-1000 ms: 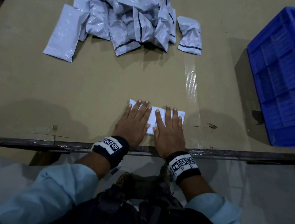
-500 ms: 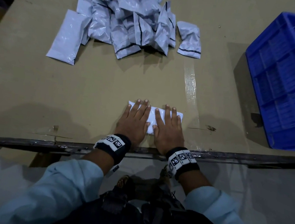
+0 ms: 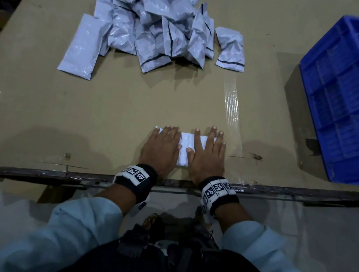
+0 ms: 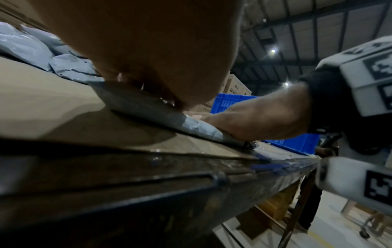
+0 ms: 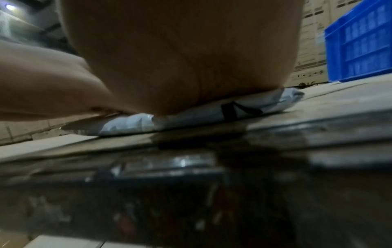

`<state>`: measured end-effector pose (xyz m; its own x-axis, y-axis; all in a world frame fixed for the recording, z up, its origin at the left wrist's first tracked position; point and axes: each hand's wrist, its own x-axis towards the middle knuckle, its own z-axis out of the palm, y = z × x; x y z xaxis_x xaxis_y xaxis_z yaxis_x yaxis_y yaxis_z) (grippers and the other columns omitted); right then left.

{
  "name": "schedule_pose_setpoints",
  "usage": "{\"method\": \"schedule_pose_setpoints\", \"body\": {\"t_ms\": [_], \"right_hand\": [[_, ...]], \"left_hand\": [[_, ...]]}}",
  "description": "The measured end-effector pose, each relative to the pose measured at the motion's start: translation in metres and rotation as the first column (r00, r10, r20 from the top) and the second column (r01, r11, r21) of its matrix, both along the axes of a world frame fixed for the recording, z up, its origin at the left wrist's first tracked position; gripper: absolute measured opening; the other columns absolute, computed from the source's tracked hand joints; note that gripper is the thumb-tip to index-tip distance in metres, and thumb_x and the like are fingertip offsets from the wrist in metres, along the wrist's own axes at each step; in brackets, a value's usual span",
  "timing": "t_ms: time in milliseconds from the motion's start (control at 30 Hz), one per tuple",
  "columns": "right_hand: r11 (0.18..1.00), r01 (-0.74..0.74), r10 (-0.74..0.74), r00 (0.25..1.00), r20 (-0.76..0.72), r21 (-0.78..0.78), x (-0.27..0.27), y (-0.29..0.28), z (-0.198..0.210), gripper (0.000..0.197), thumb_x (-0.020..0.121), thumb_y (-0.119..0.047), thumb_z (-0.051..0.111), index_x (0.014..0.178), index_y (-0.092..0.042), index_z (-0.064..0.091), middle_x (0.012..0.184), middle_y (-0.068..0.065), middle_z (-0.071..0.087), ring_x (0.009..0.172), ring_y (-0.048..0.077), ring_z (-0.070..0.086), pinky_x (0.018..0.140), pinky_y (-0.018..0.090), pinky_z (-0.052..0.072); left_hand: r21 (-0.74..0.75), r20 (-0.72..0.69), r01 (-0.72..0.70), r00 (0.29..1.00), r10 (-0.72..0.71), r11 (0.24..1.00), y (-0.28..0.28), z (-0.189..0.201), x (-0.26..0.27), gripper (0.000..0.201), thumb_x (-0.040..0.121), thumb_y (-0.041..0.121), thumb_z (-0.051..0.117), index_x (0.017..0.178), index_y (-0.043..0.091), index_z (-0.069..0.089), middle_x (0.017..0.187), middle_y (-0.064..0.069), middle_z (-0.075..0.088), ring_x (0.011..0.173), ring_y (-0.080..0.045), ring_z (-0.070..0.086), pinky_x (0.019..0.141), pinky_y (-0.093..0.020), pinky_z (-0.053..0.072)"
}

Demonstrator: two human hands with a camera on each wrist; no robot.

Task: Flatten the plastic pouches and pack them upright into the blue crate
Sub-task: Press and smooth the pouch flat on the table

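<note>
Pouch of pale grey crinkly plastic (image 3: pixel 184 146) lies flat at the near table edge, pinned under both palms: left hand (image 3: pixel 161 148) and right hand (image 3: pixel 207 154) side by side, fingers straight and spread, pressing down. Looks light, soft and slick, likely to slide or puff back, so best pinched along a short sealed edge once flat. Heap of loose grey plastic pouches (image 3: pixel 155 23) sits far left on the brown cardboard-covered table (image 3: pixel 110 110), blue ribbed plastic crate (image 3: pixel 352 99) far right, well apart.
</note>
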<state>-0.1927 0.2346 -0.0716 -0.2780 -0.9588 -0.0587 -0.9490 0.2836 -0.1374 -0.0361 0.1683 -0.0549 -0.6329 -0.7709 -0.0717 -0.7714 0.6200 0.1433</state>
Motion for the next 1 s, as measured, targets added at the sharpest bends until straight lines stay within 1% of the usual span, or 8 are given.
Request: {"method": "schedule_pose_setpoints", "body": {"t_ms": [100, 267, 367, 567, 667, 767, 900, 1000], "right_hand": [[1.0, -0.016, 0.016, 1.0, -0.009, 0.004, -0.001, 0.0, -0.001, 0.068, 0.099, -0.048, 0.017, 0.163, -0.026, 0.018, 0.167, 0.026, 0.005, 0.153, 0.049, 0.007, 0.122, 0.059, 0.014], [0.999, -0.052, 0.051, 0.997, 0.05, 0.013, -0.01, -0.003, 0.0, 0.067, 0.1, -0.052, 0.012, 0.163, -0.031, 0.01, 0.169, 0.019, -0.006, 0.154, 0.044, -0.006, 0.125, 0.056, 0.006], [0.998, -0.056, 0.055, 0.997, 0.05, 0.013, -0.011, -0.003, 0.0, 0.066, 0.1, -0.049, 0.012, 0.163, -0.03, 0.009, 0.169, 0.019, -0.005, 0.154, 0.044, -0.006, 0.125, 0.056, 0.006], [0.996, -0.065, 0.067, 0.998, 0.022, -0.062, -0.001, 0.014, 0.0, 0.065, 0.1, -0.04, 0.022, 0.162, -0.022, 0.022, 0.165, 0.029, 0.013, 0.151, 0.05, 0.013, 0.122, 0.059, 0.012], [0.997, -0.079, 0.079, 0.997, 0.012, -0.022, -0.004, 0.011, 0.004, 0.067, 0.098, -0.044, 0.019, 0.162, -0.026, 0.02, 0.166, 0.027, 0.009, 0.151, 0.048, 0.01, 0.122, 0.058, 0.013], [0.994, -0.11, 0.11, 0.994, 0.003, 0.012, -0.009, 0.002, 0.007, 0.07, 0.095, -0.048, 0.012, 0.163, -0.03, 0.016, 0.167, 0.024, 0.005, 0.153, 0.047, 0.005, 0.123, 0.059, 0.012], [0.994, -0.108, 0.108, 0.994, -0.03, -0.001, -0.003, 0.008, 0.006, 0.068, 0.096, -0.045, 0.015, 0.162, -0.027, 0.023, 0.167, 0.025, 0.006, 0.153, 0.049, 0.002, 0.123, 0.059, 0.01], [0.99, -0.14, 0.139, 0.984, -0.11, -0.006, 0.001, 0.017, 0.005, 0.064, 0.1, -0.042, 0.02, 0.161, -0.025, 0.025, 0.168, 0.024, 0.006, 0.153, 0.05, 0.0, 0.123, 0.06, 0.008]], "left_hand": [[-0.01, 0.038, -0.072, 0.997, 0.073, 0.997, -0.001, -0.006, -0.007, 0.068, 0.101, 0.038, 0.013, 0.158, 0.004, 0.029, 0.163, -0.012, 0.033, 0.15, -0.031, 0.031, 0.121, -0.049, 0.023], [-0.034, 0.026, -0.081, 0.996, 0.082, 0.996, 0.0, -0.012, -0.01, 0.069, 0.1, 0.037, 0.014, 0.161, 0.004, 0.016, 0.169, -0.012, 0.016, 0.155, -0.032, 0.016, 0.123, -0.05, 0.018], [-0.019, 0.017, -0.083, 0.996, 0.083, 0.996, -0.006, -0.015, -0.013, 0.07, 0.1, 0.037, 0.014, 0.161, 0.004, 0.016, 0.169, -0.011, 0.015, 0.156, -0.032, 0.013, 0.124, -0.051, 0.017], [0.005, -0.004, -0.046, 0.999, 0.046, 0.999, -0.011, -0.016, -0.011, 0.073, 0.096, 0.037, 0.014, 0.16, 0.004, 0.021, 0.169, -0.011, 0.019, 0.156, -0.032, 0.014, 0.124, -0.052, 0.019], [0.001, 0.011, -0.052, 0.999, 0.052, 0.999, 0.002, -0.014, -0.011, 0.074, 0.096, 0.037, 0.009, 0.161, 0.003, 0.018, 0.17, -0.012, 0.013, 0.157, -0.033, 0.01, 0.125, -0.052, 0.011], [-0.042, 0.024, -0.064, 0.998, 0.065, 0.997, 0.014, -0.013, -0.009, 0.072, 0.098, 0.037, 0.012, 0.161, 0.003, 0.018, 0.169, -0.014, 0.014, 0.156, -0.034, 0.01, 0.124, -0.054, 0.005], [-0.045, 0.014, -0.044, 0.999, 0.045, 0.998, 0.008, -0.014, -0.009, 0.072, 0.096, 0.036, 0.015, 0.16, 0.003, 0.022, 0.169, -0.012, 0.017, 0.156, -0.035, 0.013, 0.123, -0.057, 0.011], [-0.038, 0.02, -0.001, 1.0, 0.002, 0.999, 0.001, -0.012, -0.011, 0.074, 0.096, 0.037, 0.008, 0.159, 0.002, 0.025, 0.169, -0.013, 0.017, 0.156, -0.036, 0.014, 0.123, -0.059, 0.014]]}}
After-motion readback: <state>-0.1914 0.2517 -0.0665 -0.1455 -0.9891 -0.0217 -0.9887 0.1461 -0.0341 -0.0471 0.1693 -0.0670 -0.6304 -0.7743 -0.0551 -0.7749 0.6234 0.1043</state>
